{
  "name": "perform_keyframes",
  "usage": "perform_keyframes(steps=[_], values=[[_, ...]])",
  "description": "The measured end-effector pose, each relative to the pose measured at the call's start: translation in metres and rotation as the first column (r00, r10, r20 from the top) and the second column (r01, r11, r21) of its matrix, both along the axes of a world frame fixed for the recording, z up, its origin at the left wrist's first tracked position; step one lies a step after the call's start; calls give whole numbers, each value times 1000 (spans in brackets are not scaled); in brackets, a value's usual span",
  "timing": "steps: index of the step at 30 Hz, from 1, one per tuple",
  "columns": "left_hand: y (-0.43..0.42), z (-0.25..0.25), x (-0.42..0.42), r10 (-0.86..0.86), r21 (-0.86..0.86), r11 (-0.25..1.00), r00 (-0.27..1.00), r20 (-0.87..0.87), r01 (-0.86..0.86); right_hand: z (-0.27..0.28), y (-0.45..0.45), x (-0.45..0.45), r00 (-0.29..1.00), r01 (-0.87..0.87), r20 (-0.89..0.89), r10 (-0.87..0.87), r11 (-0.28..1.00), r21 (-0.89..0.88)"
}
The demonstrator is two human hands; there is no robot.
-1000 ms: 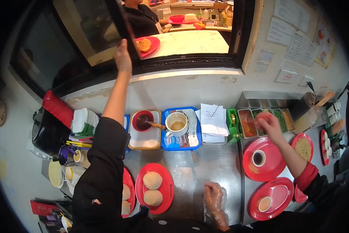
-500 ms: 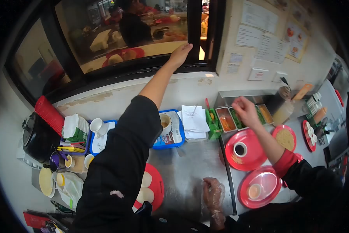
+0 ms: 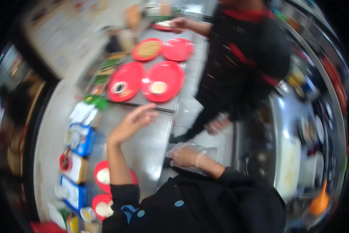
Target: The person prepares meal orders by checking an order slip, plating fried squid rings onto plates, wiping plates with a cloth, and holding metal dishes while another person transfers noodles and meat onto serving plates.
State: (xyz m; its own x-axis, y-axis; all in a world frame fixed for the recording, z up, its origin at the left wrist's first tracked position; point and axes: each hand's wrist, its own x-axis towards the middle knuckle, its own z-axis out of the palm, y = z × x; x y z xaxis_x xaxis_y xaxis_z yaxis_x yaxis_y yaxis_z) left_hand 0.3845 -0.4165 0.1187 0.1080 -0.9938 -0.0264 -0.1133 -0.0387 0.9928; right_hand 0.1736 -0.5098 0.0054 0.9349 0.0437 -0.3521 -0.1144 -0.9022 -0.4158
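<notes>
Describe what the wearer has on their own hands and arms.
The left hand has no glove; the right hand wears a loose, clear plastic glove. The left sleeve and right sleeve are black and stop short of the wrists. Motion blur hides finer detail.

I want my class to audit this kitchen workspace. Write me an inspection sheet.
Surface: shiny steel counter.
Job's things: two red oval plates, each bearing a small round cup.
Clutter: loose white papers and blue-rimmed plastic trays along the wall.
Hands: left hand bare, fingers extended over the counter; right hand in clear plastic glove, grip unclear.
Cables: cannot tell, wall area blurred.
Surroundings: co-worker in black clothing close beside the counter.
</notes>
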Motion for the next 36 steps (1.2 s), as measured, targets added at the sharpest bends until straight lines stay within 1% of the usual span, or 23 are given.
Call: perform_keyframes(steps=[1, 4, 5, 8, 10, 13, 15, 16, 18, 20, 21, 23, 25, 26, 28, 29, 30, 31, 32, 33, 34, 35, 36], values=[[-13, -31, -28, -87, 70, 994, 996, -34, 89, -24, 1, -32, 998, 36, 44, -40, 996, 79], [-42, -125, -105, -284, 241, 927, 957, -51, 288, -35, 5, -108, 957, 260, -130, -259, 966, -11], [-46, -144, -130, -350, 254, 899, 934, -71, 356, -26, 8, -133, 917, 390, -91, -389, 921, -10], [-51, -178, -197, -536, 295, 797, 842, -53, 526, -26, 4, -202, 815, 569, -130, -565, 822, -7], [-50, -184, -223, -622, 320, 729, 781, -59, 605, -20, 3, -230, 780, 615, -140, -610, 788, -11], [-54, -188, -241, -646, 357, 705, 763, -35, 613, -30, -5, -251, 741, 662, -162, -651, 750, 15], [-63, -207, -249, -492, 399, 797, 871, -10, 454, -52, -18, -256, 759, 647, -137, -636, 761, 49], [-68, -220, -250, -502, 405, 791, 865, -1, 459, -51, -29, -257, 753, 655, -129, -645, 754, 57], [-79, -255, -252, -407, 517, 786, 913, 21, 338, -42, -58, -261, 794, 606, -43, -606, 787, 115], [-80, -307, -252, -307, 563, 784, 952, -15, 261, -58, -102, -282, 593, 763, 221, -775, 628, 155], [-79, -332, -252, -336, 628, 738, 941, 28, 245, -55, -137, -305, 460, 831, 321, -828, 528, 172], [-110, -354, -262, -381, 685, 690, 922, 70, 233, -40, -218, -374, 131, 983, 586, -799, 183, 31], [-146, -358, -279, -411, 617, 693, 907, -87, 374, -37, -293, -469, -247, 969, 832, -496, -116, 219], [-174, -344, -295, -402, 558, 735, 910, -101, 386, -22, -320, -517, -330, 942, 874, -355, -188, 279], [-256, -291, -341, -419, 441, 793, 902, -104, 419, 8, -352, -592, -364, 841, 909, -202, -492, 227], [-298, -271, -367, -444, 387, 809, 892, -91, 442, 10, -363, -630, -323, 821, 918, -231, -551, 151], [-338, -264, -394, -473, 300, 830, 879, -63, 469, 0, -382, -658, -390, 823, 891, -232, -521, 225], [-370, -223, -429, -484, 236, 847, 875, -27, 476, 4, -390, -667, -282, 876, 866, -412, -479, 57], [-403, -208, -462, -495, 162, 846, 862, -112, 507, 9, -391, -675, -169, 908, 799, -577, -407, -102], [-436, -192, -491, -615, 180, 772, 788, -25, 609, 18, -388, -668, -173, 906, 796, -580, -410, -101], [-461, -172, -526, -652, 173, 750, 758, 30, 638, 32, -380, -647, -78, 918, 781, -619, -350, -186], [-484, -169, -563, -606, 195, 738, 762, -230, 646, 38, -376, -634, 19, 920, 758, -652, -285, -268], [-506, -163, -595, -641, 188, 708, 731, -233, 681, 32, -378, -634, 14, 918, 755, -655, -291, -270]])
